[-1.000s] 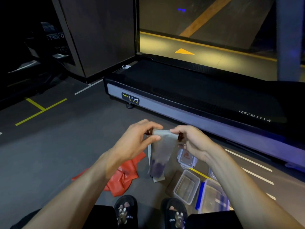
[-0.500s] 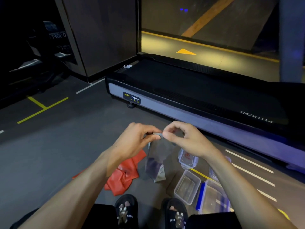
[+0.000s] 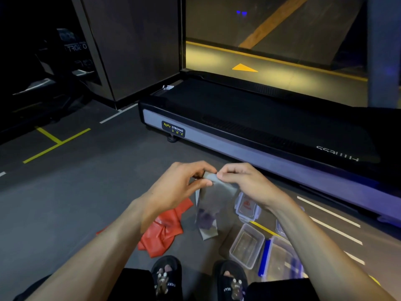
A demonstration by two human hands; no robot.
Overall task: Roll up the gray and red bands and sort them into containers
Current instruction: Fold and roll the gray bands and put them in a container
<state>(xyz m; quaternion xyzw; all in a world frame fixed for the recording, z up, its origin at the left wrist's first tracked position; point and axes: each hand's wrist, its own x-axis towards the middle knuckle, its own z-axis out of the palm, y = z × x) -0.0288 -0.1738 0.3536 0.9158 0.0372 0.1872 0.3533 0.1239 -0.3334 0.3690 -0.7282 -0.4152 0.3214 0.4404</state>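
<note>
Since the earlier frames the two hands have come closer together, and the top edge of the gray band [image 3: 213, 205] is now gathered into a small fold between them.

In the head view, the left hand [image 3: 180, 187] is in the centre of the frame, and its fingers [image 3: 202, 183] pinch the top of the gray band from the left. The right hand [image 3: 243, 183] is just beside it, and its fingers are curled and pinch the same top edge from the right. The rest of the band hangs down from the hands, and its lower end touches the floor [image 3: 65, 203] in the lower centre.

The red band [image 3: 165, 231] lies crumpled on the floor, lower left of the gray one. Two clear containers [image 3: 247, 246] stand open at the lower right, the right one with a blue clip. A clear lid [image 3: 247, 207] lies above them. Two black slippers [image 3: 166, 276] show at the bottom edge. A treadmill [image 3: 260, 127] crosses the upper right.
</note>
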